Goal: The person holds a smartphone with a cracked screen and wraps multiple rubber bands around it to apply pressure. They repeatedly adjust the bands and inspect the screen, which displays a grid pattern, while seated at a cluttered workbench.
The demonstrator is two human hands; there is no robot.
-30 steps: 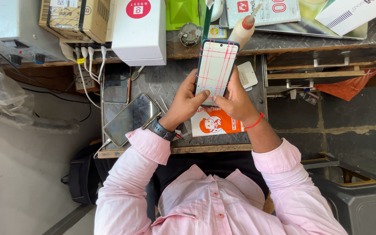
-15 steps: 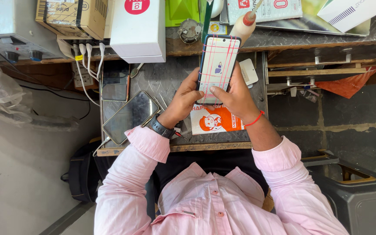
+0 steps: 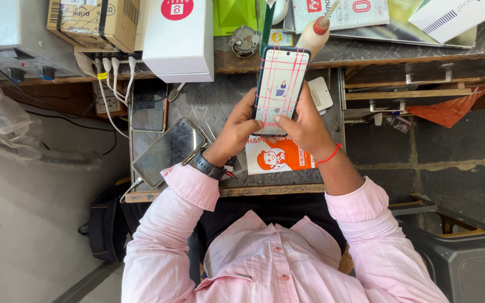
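Both my hands hold a smartphone (image 3: 280,84) upright above a small dark workbench (image 3: 220,106). Its lit screen is crossed by pink and red lines. My left hand (image 3: 236,130), with a black watch on the wrist, grips the phone's lower left edge. My right hand (image 3: 305,124), with a red thread at the wrist, grips the lower right side, its thumb on the screen. Under my hands lies an orange and white printed card (image 3: 279,158).
Two dark phones (image 3: 166,151) (image 3: 149,105) lie on the bench's left part. A white box (image 3: 178,39), a cardboard box (image 3: 94,21), a glue bottle (image 3: 316,35) and a power strip (image 3: 105,92) with white cables sit behind. A grey bin (image 3: 461,252) stands right.
The phone and both hands have stayed almost in place, with the phone tilting slightly. My right thumb has shifted a little on the screen.
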